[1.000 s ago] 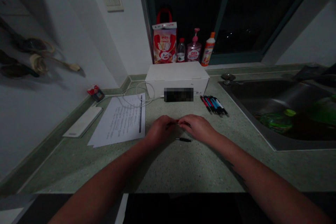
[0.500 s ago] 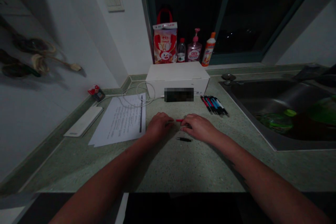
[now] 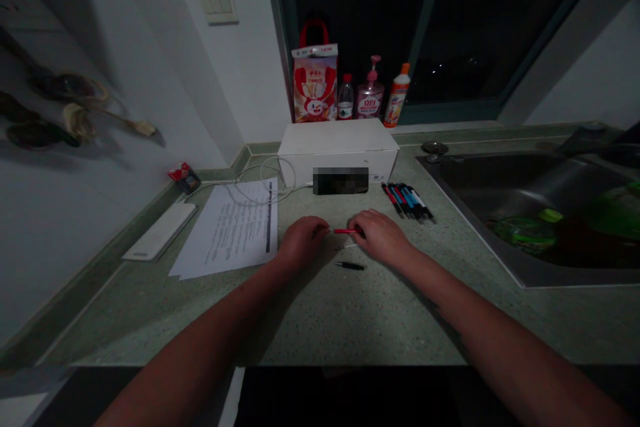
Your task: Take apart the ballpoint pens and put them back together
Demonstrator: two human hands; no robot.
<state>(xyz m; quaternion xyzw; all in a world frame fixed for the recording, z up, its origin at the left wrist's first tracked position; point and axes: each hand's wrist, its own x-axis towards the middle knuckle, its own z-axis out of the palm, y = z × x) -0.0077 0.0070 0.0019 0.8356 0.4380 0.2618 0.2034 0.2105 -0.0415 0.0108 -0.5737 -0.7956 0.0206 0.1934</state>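
My right hand (image 3: pixel 381 235) is closed on one end of a red pen barrel (image 3: pixel 344 231), which points left just above the counter. Facing it, my left hand (image 3: pixel 302 240) has its fingers pinched close to the barrel's other end; whatever small piece they hold is too small to make out. Below the right fingers lies a thin pale pen refill (image 3: pixel 349 246). Nearer to me rests a black pen part (image 3: pixel 350 266) with a pointed tip, touched by neither hand.
Several assembled pens (image 3: pixel 407 201) lie in a row at the right, beside the sink (image 3: pixel 520 280). Printed sheets (image 3: pixel 230 233) and a white power strip-like block (image 3: pixel 160 232) are at the left. Behind stand a white box (image 3: pixel 335 137) and a dark phone-like device (image 3: pixel 340 181) with a cable.
My right hand has shifted slightly up, showing more of the red barrel. The thin refill near its fingers now lies apart on the counter. My left hand has barely moved.
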